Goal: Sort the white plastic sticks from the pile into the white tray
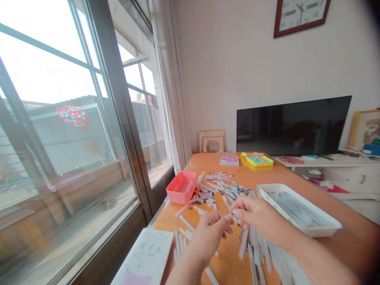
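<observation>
My left hand (209, 233) and my right hand (257, 219) meet above an orange table (297, 178). Both are pinched together on a thin white pen part (230, 213) held between their fingertips. Under and around the hands lies a scattered pile of several white pen barrels and dark small parts (219, 188). More white barrels (255, 249) lie in a loose row below my right hand.
A pink plastic box (181, 187) stands left of the pile. A white tray (305, 227) with grey pens sits on the right. A notebook (145, 257) lies at the near left corner. Small colourful boxes (258, 160) rest at the far edge. A window is left, a television behind.
</observation>
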`<act>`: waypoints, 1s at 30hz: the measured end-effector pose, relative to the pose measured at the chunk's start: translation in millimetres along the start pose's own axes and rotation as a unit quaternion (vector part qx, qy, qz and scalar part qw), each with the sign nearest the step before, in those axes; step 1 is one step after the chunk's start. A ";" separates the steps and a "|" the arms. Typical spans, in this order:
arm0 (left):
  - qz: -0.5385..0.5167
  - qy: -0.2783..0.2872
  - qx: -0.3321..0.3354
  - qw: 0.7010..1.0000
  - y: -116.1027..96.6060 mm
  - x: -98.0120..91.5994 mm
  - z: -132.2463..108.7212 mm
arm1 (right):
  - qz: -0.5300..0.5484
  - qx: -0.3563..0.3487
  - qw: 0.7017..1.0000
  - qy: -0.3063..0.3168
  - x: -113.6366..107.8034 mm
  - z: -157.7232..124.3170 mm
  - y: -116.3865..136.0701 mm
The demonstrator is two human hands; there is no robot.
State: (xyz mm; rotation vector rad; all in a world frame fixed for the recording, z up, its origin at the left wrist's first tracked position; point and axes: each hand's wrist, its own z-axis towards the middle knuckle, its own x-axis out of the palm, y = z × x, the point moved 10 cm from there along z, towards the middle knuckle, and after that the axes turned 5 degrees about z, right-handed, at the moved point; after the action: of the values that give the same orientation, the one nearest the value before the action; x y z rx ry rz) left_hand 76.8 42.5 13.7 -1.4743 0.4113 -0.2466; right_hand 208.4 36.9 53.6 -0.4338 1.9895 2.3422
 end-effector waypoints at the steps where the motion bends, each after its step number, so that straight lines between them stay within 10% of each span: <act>1: 0.005 0.003 0.002 1.000 0.2 0.4 0.0 | -0.001 0.000 1.000 0.000 0.2 0.0 -0.4; 30: 0.183 -0.013 0.099 0.978 -14.6 -3.0 0.0 | -0.169 0.033 0.985 -0.026 -0.4 6.6 -39.1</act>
State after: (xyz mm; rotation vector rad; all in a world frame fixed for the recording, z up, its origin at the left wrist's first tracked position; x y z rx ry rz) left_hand 75.3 42.3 28.6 -1.1798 0.6101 0.0262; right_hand 215.7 50.4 17.0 -0.6417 1.7967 2.0555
